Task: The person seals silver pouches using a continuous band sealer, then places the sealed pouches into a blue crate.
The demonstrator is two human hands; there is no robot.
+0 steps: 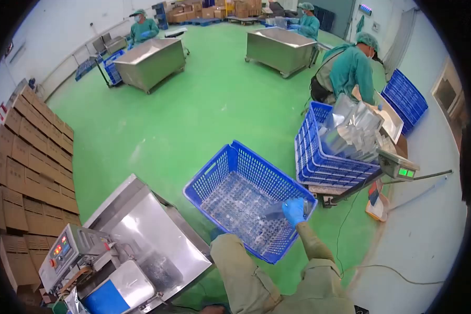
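Observation:
My right hand [294,210], in a blue glove, reaches into a blue plastic crate [209,171] on the floor before my knees. Its fingers are closed on a greyish, shiny plastic bag [273,211] near the crate's right end. White powdery residue covers the crate's slatted bottom. My left hand does not show in the view.
At lower left stand a steel tray [136,220] and a sealing machine [63,256] with a red display. Stacked cartons [29,157] line the left wall. On the right, stacked blue crates [329,162] hold silvery bags beside a scale display [400,166]. A co-worker [350,70] bends behind; others stand by steel bins [152,68].

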